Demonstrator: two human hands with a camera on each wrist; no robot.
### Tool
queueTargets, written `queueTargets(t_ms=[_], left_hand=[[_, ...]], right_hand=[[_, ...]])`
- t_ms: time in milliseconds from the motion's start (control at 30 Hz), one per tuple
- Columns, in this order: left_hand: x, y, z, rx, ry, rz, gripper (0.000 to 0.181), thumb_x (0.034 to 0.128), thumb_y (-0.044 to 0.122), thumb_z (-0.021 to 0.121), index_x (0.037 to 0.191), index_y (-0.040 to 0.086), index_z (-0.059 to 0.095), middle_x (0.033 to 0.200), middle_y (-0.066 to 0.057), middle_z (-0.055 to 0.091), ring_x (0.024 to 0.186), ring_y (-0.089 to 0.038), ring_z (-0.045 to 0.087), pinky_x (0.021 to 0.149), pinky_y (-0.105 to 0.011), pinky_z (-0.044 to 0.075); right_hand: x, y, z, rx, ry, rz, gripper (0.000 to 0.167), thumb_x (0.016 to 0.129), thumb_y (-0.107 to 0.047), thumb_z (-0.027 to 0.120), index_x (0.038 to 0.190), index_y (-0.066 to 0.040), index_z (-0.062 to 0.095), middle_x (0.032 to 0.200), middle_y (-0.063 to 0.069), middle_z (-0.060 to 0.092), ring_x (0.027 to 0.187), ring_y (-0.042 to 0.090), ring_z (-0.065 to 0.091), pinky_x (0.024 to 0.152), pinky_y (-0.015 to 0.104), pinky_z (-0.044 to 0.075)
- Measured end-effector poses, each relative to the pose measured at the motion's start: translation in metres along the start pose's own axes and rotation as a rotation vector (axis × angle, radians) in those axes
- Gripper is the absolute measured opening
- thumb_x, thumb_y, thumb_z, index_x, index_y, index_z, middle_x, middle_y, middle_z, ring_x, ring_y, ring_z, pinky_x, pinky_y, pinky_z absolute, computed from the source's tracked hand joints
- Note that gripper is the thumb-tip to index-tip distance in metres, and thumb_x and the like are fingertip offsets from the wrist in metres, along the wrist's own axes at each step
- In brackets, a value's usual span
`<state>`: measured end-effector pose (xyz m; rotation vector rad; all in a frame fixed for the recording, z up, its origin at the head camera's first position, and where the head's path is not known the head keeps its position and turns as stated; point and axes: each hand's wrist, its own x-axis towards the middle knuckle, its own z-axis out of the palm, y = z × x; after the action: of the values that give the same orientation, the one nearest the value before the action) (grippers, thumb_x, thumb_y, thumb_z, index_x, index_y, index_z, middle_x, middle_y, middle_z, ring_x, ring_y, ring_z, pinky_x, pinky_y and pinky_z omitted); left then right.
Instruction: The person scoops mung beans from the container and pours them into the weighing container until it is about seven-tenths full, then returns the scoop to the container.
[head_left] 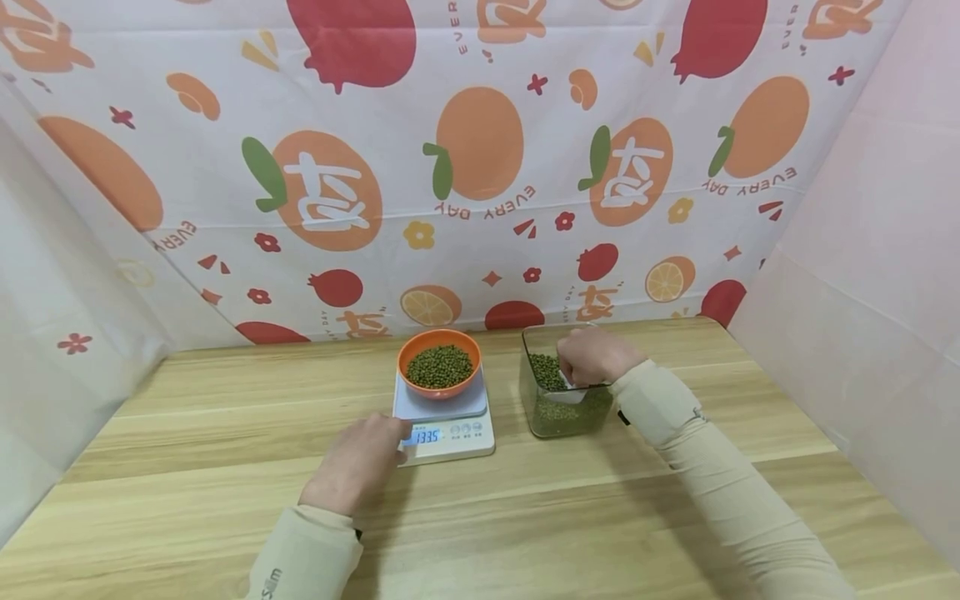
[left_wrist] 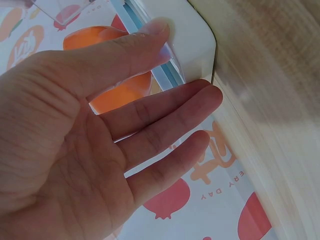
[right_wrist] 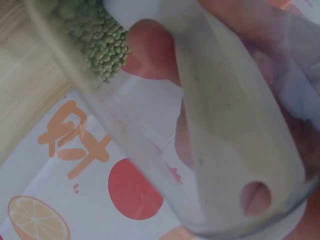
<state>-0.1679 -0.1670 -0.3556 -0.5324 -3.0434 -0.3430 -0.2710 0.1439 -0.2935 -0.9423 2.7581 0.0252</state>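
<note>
My left hand [head_left: 363,462] touches the left front corner of a white kitchen scale [head_left: 450,448]. In the left wrist view its thumb lies on the scale's edge, with the other fingers extended nearby. On the scale stands an orange bowl [head_left: 441,393] of green mung beans [head_left: 438,367]; the display reads 133.5. My right hand [head_left: 596,354] reaches inside a clear square container [head_left: 558,425] holding more mung beans [head_left: 546,371]. It grips a white scoop [head_left: 572,395]. The scoop's handle [right_wrist: 225,110] has a round hole at its end; its bowl is partly hidden.
A pale wooden table [head_left: 465,533] carries everything. Behind it hangs a white cloth [head_left: 405,275] printed with fruit, close to the bowl and container. Plain white walls [head_left: 885,292] flank the table. The container's upright walls surround the right hand's fingers.
</note>
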Motion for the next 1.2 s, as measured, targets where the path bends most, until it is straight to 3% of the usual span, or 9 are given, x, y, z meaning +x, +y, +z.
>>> queueTargets(t_ms=[367, 767, 1200], left_hand=[[-0.001, -0.001, -0.001, 0.012, 0.003, 0.007, 0.016, 0.0803, 0.000, 0.082, 0.093, 0.005, 0.074, 0.086, -0.009, 0.070, 0.072, -0.020, 0.063, 0.065, -0.041, 0.054], [0.001, 0.000, 0.000, 0.007, -0.006, 0.012, 0.016, 0.0806, -0.001, 0.082, 0.095, 0.004, 0.075, 0.087, -0.009, 0.071, 0.074, -0.020, 0.062, 0.068, -0.041, 0.054], [0.001, 0.000, -0.001, 0.004, -0.007, 0.014, 0.017, 0.0799, 0.000, 0.082, 0.094, 0.004, 0.074, 0.087, -0.010, 0.071, 0.074, -0.021, 0.064, 0.068, -0.041, 0.055]], right_hand=[[0.010, 0.007, 0.016, -0.034, 0.092, -0.087, 0.027, 0.080, 0.009, 0.065, 0.066, -0.014, 0.068, 0.070, -0.007, 0.062, 0.065, 0.010, 0.051, 0.063, 0.027, 0.047], [0.011, 0.010, 0.019, -0.021, 0.118, -0.101, 0.029, 0.074, 0.011, 0.059, 0.062, -0.015, 0.065, 0.064, -0.008, 0.057, 0.061, 0.010, 0.046, 0.058, 0.026, 0.042], [0.011, 0.010, 0.019, -0.011, 0.101, -0.078, 0.027, 0.079, 0.010, 0.062, 0.068, -0.014, 0.068, 0.069, -0.006, 0.061, 0.063, 0.011, 0.051, 0.062, 0.028, 0.046]])
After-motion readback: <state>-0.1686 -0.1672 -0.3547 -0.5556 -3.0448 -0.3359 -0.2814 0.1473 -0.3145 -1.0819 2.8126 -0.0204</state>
